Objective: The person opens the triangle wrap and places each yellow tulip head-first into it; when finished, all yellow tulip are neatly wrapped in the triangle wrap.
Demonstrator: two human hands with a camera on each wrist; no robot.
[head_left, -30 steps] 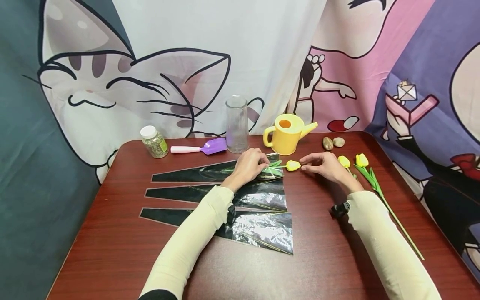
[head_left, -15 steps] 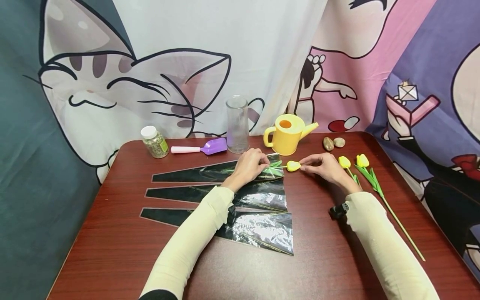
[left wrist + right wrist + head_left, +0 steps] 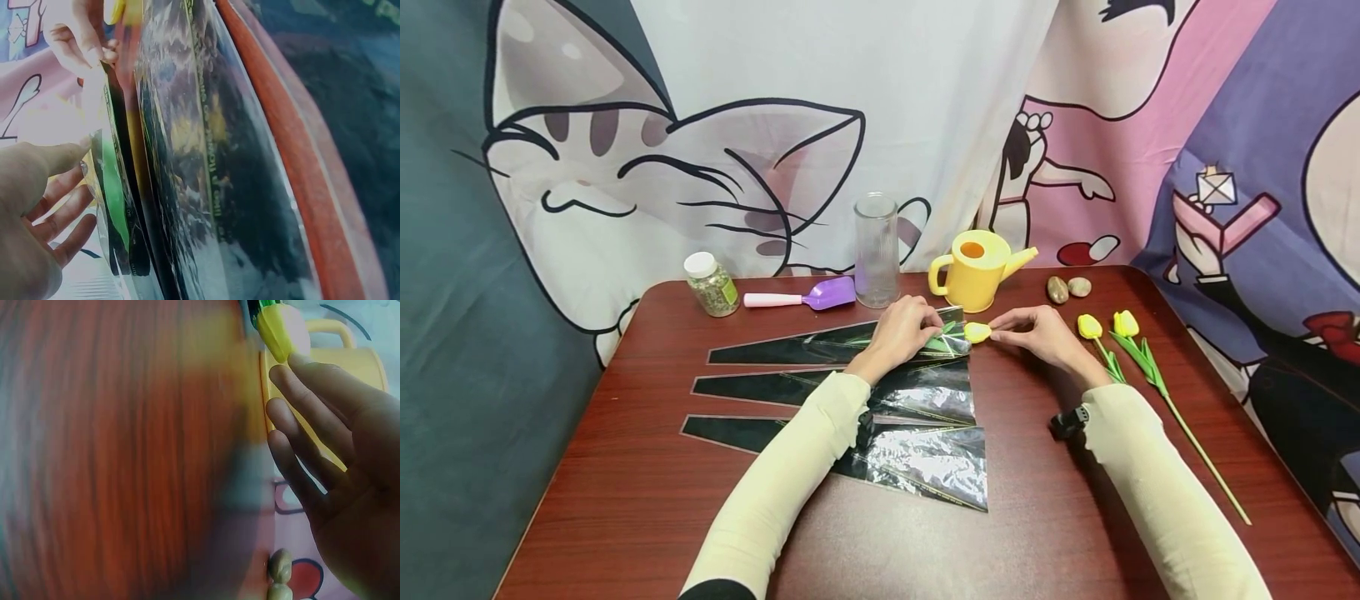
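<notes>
Yellow artificial tulip half inside clear cellophane sleeve, right hand fingertips touching bloom, fingers nearly straight, left hand pinching sleeve mouth.

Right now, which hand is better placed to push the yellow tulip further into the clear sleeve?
Probably the right hand: its fingertips touch the tulip bud at the sleeve's mouth, while the left hand holds the sleeve.
</notes>
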